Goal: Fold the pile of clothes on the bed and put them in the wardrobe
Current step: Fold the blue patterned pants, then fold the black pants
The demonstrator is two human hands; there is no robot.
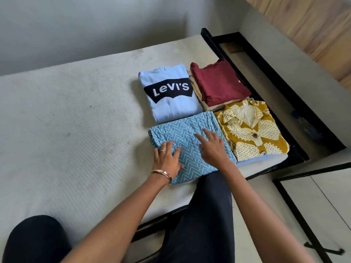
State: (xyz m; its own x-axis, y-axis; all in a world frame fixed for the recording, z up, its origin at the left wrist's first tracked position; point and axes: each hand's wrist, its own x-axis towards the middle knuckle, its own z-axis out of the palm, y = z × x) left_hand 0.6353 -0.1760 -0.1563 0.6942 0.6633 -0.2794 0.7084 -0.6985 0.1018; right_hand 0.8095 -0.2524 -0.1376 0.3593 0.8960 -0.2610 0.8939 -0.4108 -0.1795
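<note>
A folded blue zigzag-patterned garment [182, 130] lies near the bed's right end. My left hand [168, 160] rests flat on its near left part, fingers spread. My right hand [211, 144] presses on its middle with straight fingers. Behind it lies a folded light-blue Levi's top [167, 107]. To the right sits a folded maroon shirt [218, 84] on top of beige folded clothes [201, 97]. A folded mustard and cream patterned shirt [252, 133] lies beside the zigzag garment, on a pale blue piece.
The bare white mattress [66, 120] stretches to the left. A black bed frame [266, 73] edges the right end. My dark trouser legs [209, 215] stand against the near edge. A wood-grain panel [313, 25] rises at the upper right, and tiled floor [322, 196] lies at the right.
</note>
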